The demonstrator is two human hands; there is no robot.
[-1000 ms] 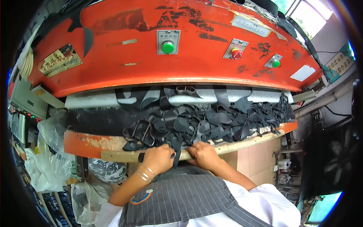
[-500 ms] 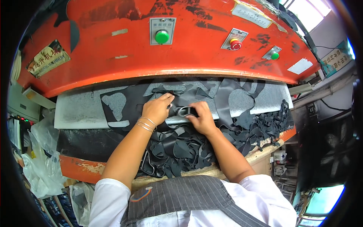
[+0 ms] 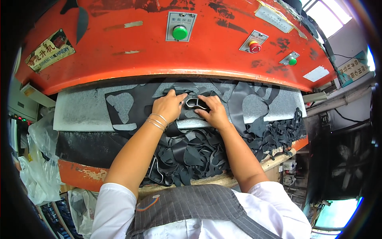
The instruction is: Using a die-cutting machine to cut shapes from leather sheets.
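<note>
A small curved steel cutting die [image 3: 196,104] with a crossbar lies over a black leather sheet [image 3: 144,99] full of cut-out holes. My right hand [image 3: 215,110] grips the die at its right side, thumb at the near edge and fingers at the far edge. Just left of the die, my left hand [image 3: 168,106] is bent over the leather with its fingertips closed on it; the exact hold is partly hidden. A second, larger metal die [image 3: 155,169] lies among the scraps near my left forearm.
The orange press head [image 3: 119,47], with green buttons and a red knob, overhangs the far edge of the pale cutting board [image 3: 75,109]. Black leather scraps [image 3: 195,155] heap along the near side. Clear plastic bags [image 3: 39,171] hang at the left.
The die has gone from tilted in my right hand to lying flatter on the leather. My right fingers have shifted toward its far edge, and my left fingers have come nearer the die.
</note>
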